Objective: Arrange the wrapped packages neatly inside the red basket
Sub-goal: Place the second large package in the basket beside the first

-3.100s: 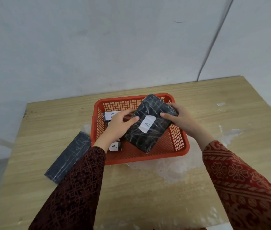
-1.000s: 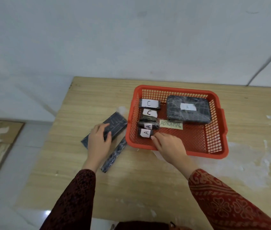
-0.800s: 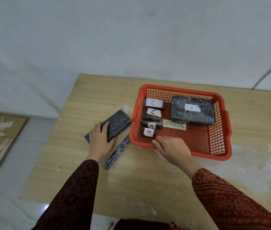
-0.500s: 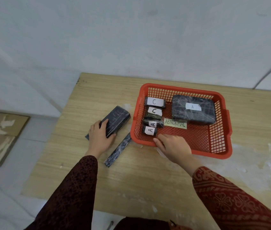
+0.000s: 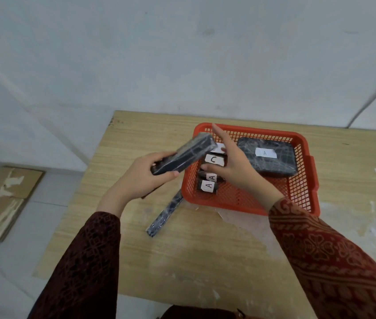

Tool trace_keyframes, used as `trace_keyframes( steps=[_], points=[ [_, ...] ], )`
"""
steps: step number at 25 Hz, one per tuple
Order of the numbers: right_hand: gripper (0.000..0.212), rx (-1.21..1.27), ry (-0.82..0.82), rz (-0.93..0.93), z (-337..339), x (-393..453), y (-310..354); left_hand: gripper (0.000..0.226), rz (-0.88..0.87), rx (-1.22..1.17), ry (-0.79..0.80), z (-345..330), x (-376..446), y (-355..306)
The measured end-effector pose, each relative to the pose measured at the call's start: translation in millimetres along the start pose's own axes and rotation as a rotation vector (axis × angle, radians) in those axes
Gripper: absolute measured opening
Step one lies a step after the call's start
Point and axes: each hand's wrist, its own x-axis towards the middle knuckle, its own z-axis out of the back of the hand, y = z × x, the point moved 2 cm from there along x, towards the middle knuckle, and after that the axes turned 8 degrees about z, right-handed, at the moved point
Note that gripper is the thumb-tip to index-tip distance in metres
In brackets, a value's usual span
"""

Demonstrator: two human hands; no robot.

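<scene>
The left hand (image 5: 141, 178) has lifted the flat black wrapped package (image 5: 182, 155) off the bench (image 5: 205, 261), where it lay half a second ago, so it can go in next. The hand grips its near end; its long axis tilts up and right toward the red basket (image 5: 306, 155). The right hand (image 5: 233, 166), open and empty, hovers over the small labelled packages (image 5: 208, 185) inside. 1 slim package (image 5: 164, 215) remains on the bench.

Inside the red basket (image 5: 306, 171), bare mesh floor lies open from 4 to 6 o'clock. A large wrapped package labelled A (image 5: 268, 158) fills the 1 o'clock corner. Small labelled packages (image 5: 208, 185) line the 9 o'clock wall. The right hand (image 5: 235, 166) spreads over them, blocking that side.
</scene>
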Motion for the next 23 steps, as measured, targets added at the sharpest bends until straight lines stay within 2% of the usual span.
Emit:
trace_keyframes(
  steps=[2,5,9,12,15,19,23],
  points=[
    [0.078,0.010,-0.044,0.028,23,-2,3,0.039,-0.004,-0.034,0.163,-9,9,-25],
    [0.042,0.080,-0.170,-0.043,60,-27,-12,0.024,0.007,-0.193,0.355,-35,27,-50],
    [0.027,-0.030,-0.457,-0.237,104,-73,-48,0.034,0.074,-0.603,0.320,-83,57,-54],
    [0.035,-0.047,-0.519,-0.447,114,-105,-76,0.026,0.134,-0.746,0.305,-125,71,-53],
    [0.043,-0.020,-0.543,-0.578,108,-127,-91,0.022,0.233,-0.757,0.173,-158,77,-53],
    [0.056,-0.149,-0.498,-0.549,89,-133,-87,0.030,0.338,-0.602,-0.057,-181,76,-45],
    [0.074,-0.300,-0.460,-0.550,67,-135,-80,0.032,0.330,-0.389,-0.062,-183,74,-35]
  ],
)
